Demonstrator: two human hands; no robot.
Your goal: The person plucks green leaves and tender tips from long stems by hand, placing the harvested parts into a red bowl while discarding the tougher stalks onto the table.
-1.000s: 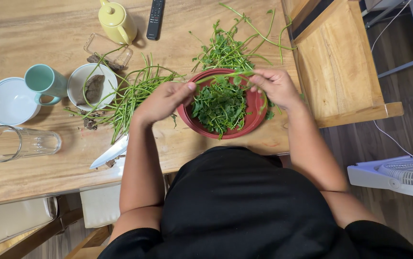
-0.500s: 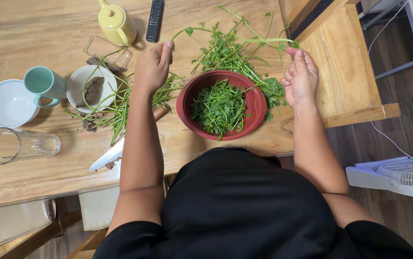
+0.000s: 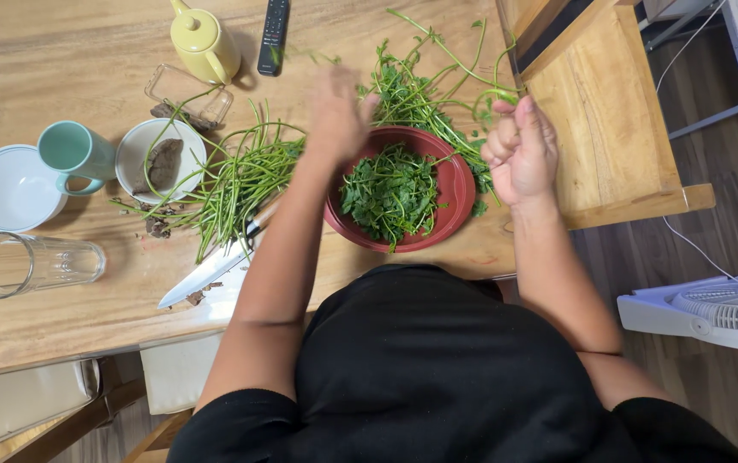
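My right hand (image 3: 519, 150) is closed around a thin green stem (image 3: 496, 93) just right of the red bowl (image 3: 462, 184), which holds picked green leaves (image 3: 390, 190). My left hand (image 3: 339, 116) is blurred with motion over the bowl's far left rim. Whether it grips anything cannot be made out. A faint green smear of stem (image 3: 305, 56) shows beyond it. Behind the bowl lies a heap of leafy stems (image 3: 412, 81). To the left of my left forearm is a pile of bare stems (image 3: 240, 176).
A knife (image 3: 206, 276) lies near the table's front edge. Left of it are a glass (image 3: 26, 261), white bowl (image 3: 5, 189), teal mug (image 3: 73, 150) and a small bowl with brown scraps (image 3: 159, 154). Yellow teapot (image 3: 202, 39), remote (image 3: 273, 34), wooden chair (image 3: 609, 111), fan (image 3: 712, 309).
Both hands first lifted from over the bowl and stretched a long stem between them. Now my left hand has swept right toward the bowl, and my right hand has closed tighter.
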